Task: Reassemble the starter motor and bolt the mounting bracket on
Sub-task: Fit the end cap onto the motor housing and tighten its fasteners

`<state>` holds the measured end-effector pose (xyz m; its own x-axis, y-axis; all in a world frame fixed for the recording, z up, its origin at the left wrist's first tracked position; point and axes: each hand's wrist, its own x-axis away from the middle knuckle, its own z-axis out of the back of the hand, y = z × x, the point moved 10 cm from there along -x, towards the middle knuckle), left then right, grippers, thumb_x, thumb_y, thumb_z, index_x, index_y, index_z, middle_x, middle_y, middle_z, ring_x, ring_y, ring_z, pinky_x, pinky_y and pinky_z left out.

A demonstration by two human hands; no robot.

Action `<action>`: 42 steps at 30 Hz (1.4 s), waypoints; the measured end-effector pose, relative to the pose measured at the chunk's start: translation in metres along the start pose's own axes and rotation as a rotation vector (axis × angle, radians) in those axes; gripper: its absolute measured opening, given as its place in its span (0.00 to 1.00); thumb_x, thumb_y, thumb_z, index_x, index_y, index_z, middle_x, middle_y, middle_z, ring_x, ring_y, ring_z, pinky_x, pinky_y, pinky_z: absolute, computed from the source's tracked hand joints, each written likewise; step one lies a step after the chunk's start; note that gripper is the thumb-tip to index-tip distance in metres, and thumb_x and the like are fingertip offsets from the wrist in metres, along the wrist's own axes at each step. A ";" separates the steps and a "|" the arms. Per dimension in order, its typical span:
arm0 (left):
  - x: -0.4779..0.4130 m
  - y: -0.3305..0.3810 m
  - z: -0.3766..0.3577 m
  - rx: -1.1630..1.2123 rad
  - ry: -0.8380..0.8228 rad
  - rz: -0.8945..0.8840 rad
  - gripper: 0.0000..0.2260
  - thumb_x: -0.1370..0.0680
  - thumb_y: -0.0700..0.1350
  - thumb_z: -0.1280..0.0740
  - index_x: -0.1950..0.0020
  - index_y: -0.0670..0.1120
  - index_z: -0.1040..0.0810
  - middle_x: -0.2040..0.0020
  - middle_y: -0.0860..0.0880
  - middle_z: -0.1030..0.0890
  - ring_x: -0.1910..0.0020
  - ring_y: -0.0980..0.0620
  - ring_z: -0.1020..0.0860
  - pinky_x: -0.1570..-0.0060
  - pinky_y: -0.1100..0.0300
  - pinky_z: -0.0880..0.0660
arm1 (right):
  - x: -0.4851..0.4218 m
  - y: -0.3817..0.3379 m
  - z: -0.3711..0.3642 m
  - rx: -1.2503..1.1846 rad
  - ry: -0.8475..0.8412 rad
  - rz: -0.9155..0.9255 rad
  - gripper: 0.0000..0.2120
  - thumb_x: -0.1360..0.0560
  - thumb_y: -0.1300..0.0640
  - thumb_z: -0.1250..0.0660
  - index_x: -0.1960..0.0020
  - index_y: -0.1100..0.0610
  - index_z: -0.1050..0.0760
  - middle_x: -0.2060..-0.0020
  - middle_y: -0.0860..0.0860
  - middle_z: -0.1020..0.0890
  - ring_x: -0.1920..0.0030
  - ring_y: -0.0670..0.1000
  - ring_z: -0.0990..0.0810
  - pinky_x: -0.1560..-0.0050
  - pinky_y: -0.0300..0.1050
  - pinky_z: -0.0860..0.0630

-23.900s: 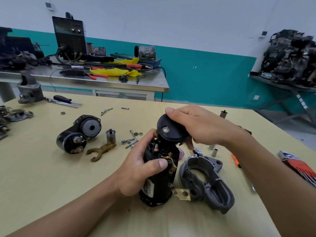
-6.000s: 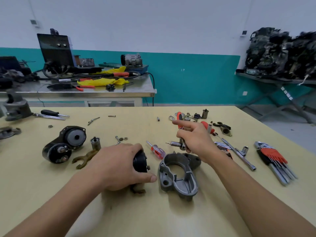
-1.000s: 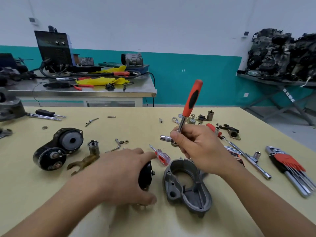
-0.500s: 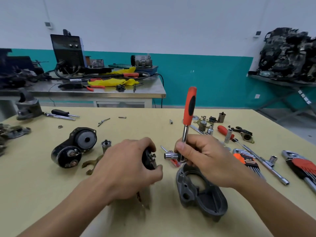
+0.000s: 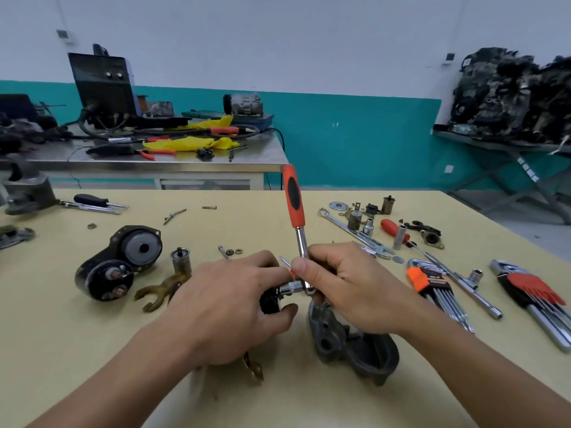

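1 ratchet (image 5: 295, 199), 1 motor body (image 5: 269, 302), 2 hex-key sets (image 5: 423, 281) (image 5: 530, 288)

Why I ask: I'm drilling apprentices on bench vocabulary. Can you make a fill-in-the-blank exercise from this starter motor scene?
1. The right hand holds the ratchet with its handle pointing ____.
2. The left hand grips the ____ motor body.
3. The orange-holder hex key set lies to the ____ of both hands.

Missing words: up; black; right.
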<state>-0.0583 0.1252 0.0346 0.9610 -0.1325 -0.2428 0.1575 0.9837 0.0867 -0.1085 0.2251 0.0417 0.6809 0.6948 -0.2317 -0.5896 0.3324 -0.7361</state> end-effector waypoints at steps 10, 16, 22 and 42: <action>0.001 -0.001 0.002 0.003 0.030 -0.005 0.18 0.27 0.68 0.45 0.45 0.62 0.27 0.45 0.60 0.27 0.54 0.56 0.24 0.56 0.53 0.24 | -0.002 -0.001 0.003 0.030 -0.006 0.017 0.26 0.26 0.34 0.42 0.59 0.57 0.23 0.72 0.46 0.25 0.71 0.44 0.27 0.69 0.40 0.29; 0.001 0.002 0.004 -0.022 0.062 -0.009 0.22 0.26 0.68 0.52 0.43 0.62 0.26 0.47 0.59 0.26 0.55 0.56 0.23 0.58 0.53 0.23 | -0.002 0.003 -0.004 -0.018 -0.003 -0.041 0.27 0.23 0.36 0.41 0.58 0.59 0.21 0.73 0.47 0.22 0.74 0.43 0.25 0.72 0.36 0.29; 0.002 0.009 0.003 -0.071 0.059 -0.069 0.24 0.23 0.66 0.58 0.41 0.62 0.28 0.45 0.57 0.26 0.56 0.53 0.23 0.59 0.53 0.24 | -0.001 0.018 -0.011 -0.158 -0.083 -0.198 0.28 0.28 0.34 0.39 0.55 0.60 0.19 0.74 0.50 0.21 0.75 0.46 0.25 0.74 0.36 0.29; -0.002 0.004 0.003 -0.075 0.042 -0.123 0.29 0.24 0.69 0.61 0.41 0.60 0.25 0.46 0.58 0.27 0.58 0.56 0.25 0.60 0.57 0.27 | 0.001 0.010 -0.011 -0.071 -0.107 -0.150 0.25 0.29 0.33 0.37 0.59 0.55 0.18 0.72 0.51 0.20 0.72 0.48 0.23 0.66 0.44 0.24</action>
<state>-0.0585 0.1290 0.0387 0.9249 -0.2491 -0.2871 0.2546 0.9669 -0.0187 -0.1093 0.2218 0.0274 0.7064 0.7061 -0.0495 -0.4502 0.3942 -0.8012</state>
